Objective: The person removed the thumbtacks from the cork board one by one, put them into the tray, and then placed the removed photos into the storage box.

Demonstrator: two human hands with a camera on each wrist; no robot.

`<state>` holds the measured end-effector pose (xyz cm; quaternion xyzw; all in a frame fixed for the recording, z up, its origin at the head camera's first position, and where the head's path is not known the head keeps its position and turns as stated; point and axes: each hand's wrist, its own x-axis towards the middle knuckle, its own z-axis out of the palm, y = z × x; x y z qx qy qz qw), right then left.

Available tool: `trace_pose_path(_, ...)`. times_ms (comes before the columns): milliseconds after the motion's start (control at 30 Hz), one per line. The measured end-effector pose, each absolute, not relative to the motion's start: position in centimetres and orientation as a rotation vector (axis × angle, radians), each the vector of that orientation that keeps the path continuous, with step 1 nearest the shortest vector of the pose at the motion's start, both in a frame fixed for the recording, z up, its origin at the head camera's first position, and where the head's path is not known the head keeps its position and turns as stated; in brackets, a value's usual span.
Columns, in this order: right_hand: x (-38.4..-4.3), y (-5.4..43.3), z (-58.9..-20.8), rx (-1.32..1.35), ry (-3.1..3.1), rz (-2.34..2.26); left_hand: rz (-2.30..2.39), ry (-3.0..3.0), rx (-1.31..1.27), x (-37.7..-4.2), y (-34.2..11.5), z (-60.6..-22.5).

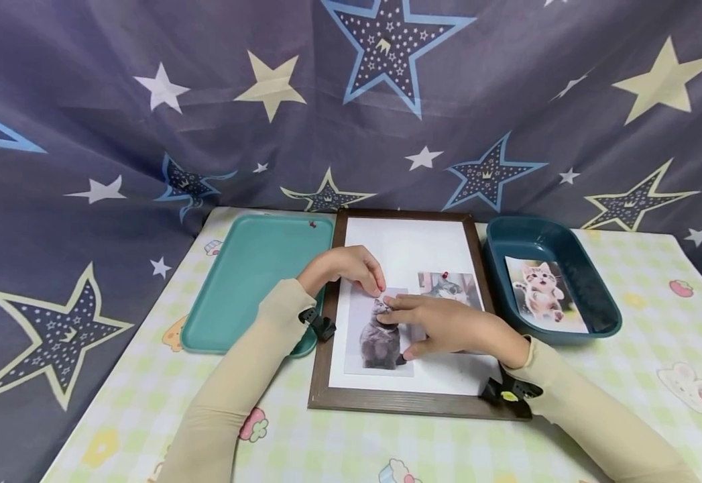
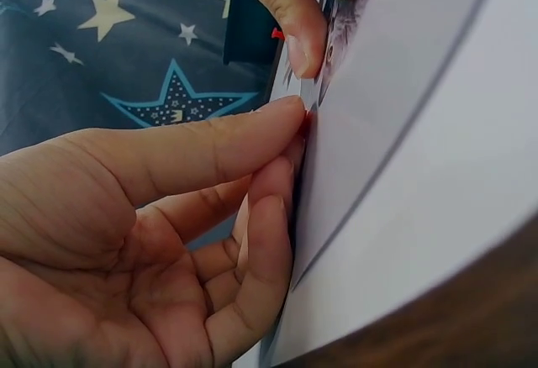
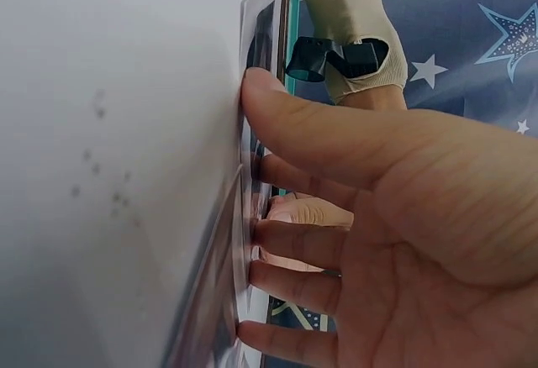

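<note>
A photo of a sitting grey cat point(image 1: 379, 345) lies on the white board point(image 1: 411, 247) inside a brown frame point(image 1: 420, 404). At its top edge my left hand point(image 1: 351, 265) pinches a small red push pin point(image 2: 310, 120) between thumb and fingers, mostly covered by the fingertips. My right hand point(image 1: 447, 325) rests on the photo with fingers spread, thumb near its lower right edge and fingertips over the cat's upper part. To the right, partly under my right hand, is a second cat photo point(image 1: 444, 287) with a red push pin point(image 1: 445, 274) at its top.
Left of the frame lies a green tray point(image 1: 248, 288) with red push pins point(image 1: 312, 225) near its far right corner. On the right stands a dark teal bin point(image 1: 589, 295) holding a kitten photo point(image 1: 542, 295). A starry curtain point(image 1: 338, 147) hangs behind the checked tablecloth point(image 1: 646, 335).
</note>
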<state>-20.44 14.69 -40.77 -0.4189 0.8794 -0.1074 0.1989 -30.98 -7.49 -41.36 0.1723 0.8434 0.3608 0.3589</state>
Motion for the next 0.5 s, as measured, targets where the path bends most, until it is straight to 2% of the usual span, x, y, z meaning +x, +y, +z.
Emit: trace_pose_path(500,-20.3,14.82,-40.86,-1.18,2.474,-0.293,0.988,2.167,0.417,-31.04,-7.63,-41.78)
